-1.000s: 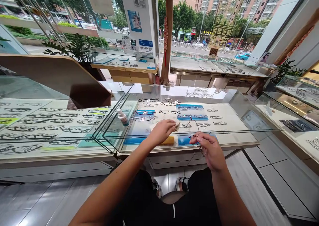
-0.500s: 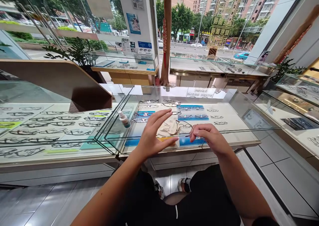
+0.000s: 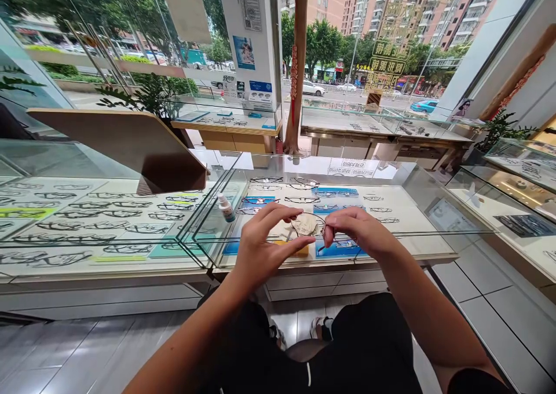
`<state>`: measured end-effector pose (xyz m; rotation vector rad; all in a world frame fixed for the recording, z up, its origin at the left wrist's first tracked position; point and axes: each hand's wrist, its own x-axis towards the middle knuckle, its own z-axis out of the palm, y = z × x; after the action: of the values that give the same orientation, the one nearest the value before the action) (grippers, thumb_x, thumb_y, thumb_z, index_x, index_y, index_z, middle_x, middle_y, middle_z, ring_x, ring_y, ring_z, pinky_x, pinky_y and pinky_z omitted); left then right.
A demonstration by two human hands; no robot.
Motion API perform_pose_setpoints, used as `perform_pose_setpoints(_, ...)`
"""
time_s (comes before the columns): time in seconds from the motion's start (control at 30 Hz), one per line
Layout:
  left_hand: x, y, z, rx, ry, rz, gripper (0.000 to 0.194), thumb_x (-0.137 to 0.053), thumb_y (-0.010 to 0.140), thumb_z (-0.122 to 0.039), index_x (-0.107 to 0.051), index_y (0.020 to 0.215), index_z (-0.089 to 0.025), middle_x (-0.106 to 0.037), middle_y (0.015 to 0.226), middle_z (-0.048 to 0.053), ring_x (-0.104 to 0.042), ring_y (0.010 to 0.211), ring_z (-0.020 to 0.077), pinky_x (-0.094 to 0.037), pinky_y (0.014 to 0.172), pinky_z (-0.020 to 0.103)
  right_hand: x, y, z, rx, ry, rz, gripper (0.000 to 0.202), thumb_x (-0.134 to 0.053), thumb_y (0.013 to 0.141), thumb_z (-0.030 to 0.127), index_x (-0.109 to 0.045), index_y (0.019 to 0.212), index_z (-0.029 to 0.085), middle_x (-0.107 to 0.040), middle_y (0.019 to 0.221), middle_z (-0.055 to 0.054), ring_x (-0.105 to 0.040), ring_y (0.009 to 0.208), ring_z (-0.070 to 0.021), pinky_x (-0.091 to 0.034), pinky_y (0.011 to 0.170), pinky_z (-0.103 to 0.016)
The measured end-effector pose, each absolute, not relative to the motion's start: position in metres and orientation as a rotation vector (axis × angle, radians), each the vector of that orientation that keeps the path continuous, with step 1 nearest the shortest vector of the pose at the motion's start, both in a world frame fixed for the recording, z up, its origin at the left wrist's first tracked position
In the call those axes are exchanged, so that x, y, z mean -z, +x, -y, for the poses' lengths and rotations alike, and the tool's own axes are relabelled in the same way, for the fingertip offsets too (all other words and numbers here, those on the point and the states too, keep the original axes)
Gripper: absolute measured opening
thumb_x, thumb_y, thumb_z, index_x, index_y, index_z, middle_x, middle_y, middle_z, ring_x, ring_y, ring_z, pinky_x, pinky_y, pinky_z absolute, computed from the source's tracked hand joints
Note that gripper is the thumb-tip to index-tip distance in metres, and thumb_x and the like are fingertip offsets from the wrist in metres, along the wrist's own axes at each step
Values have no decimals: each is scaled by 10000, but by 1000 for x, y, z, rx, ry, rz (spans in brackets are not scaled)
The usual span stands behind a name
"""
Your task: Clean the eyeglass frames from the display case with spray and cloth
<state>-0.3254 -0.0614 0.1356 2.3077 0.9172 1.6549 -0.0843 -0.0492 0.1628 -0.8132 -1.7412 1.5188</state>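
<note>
Thin, dark wire-rimmed eyeglasses [image 3: 308,225], round-lensed, transparent; beige cloth [image 3: 281,232] behind. Right hand [image 3: 360,229] pinches them; left hand [image 3: 263,243] wide, thumb and forefinger about them, grip unclear.

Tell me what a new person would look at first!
Probably the right hand, holding thin-rimmed glasses in the middle, with the left hand curved at their other side. Next, perhaps, the brown post beyond the glass display case, with a red decoration hanging on it. Then maybe the bottle on the case, left of both hands.

The head camera, close above left hand [image 3: 266,240] and right hand [image 3: 359,230], looks forward and down
</note>
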Motion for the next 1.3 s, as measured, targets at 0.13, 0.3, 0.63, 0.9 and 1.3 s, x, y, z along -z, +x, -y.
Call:
perform_pose_setpoints(0.13, -139, -330, 59, -1559, 2253, -848, 417, -887, 824, -361, -748, 1199, -247, -662, 867, 7, -608, 820, 170, -478, 790, 312, -169, -85, 46, -1667, -790, 1747, 456, -591, 1015, 481, -801, 776, 154, -766, 777, -75, -689, 784, -186, -514, 858, -332)
perform_pose_setpoints(0.3, -133, -332, 55, -1442, 1994, -735, 370, -880, 822, -408, -783, 1149, -265, -636, 872, 21, -567, 791, 168, -455, 768, 315, -173, -87, 38, -1768, -747, 1769, 552, -557, 1026, 562, -811, 804, 124, -776, 786, -97, -694, 704, -178, -533, 825, -341)
perform_pose_setpoints(0.63, -120, -331, 56, -1414, 1695, -848, 410, -907, 773, -398, -800, 1142, -255, -458, 760, -23, -437, 686, 120, -372, 643, 259, -160, -82, 40, -1718, -718, 1810, 655, -369, 1066, 687, -750, 1079, 154, -733, 658, -42, -705, 672, -189, -532, 808, -359)
perform_pose_setpoints(0.9, -116, -329, 58, -1448, 1549, -833, 425, -907, 750, -435, -808, 1118, -248, -396, 720, -37, -417, 663, 116, -357, 615, 240, -141, -77, 41, -1600, -746, 1763, 516, -365, 1071, 673, -597, 1182, 226, -745, 779, -29, -691, 815, -212, -494, 901, -405)
perform_pose_setpoints(1.3, -166, -339, 7, -1746, 1918, -847, 400, -885, 817, -380, -768, 1186, -280, -553, 868, -7, -508, 775, 129, -482, 770, 271, -168, -79, 38, -492, -907, 1848, 474, -756, 927, 481, -541, 1306, 295, -655, 998, -28, -634, 1011, -243, -484, 999, -461)
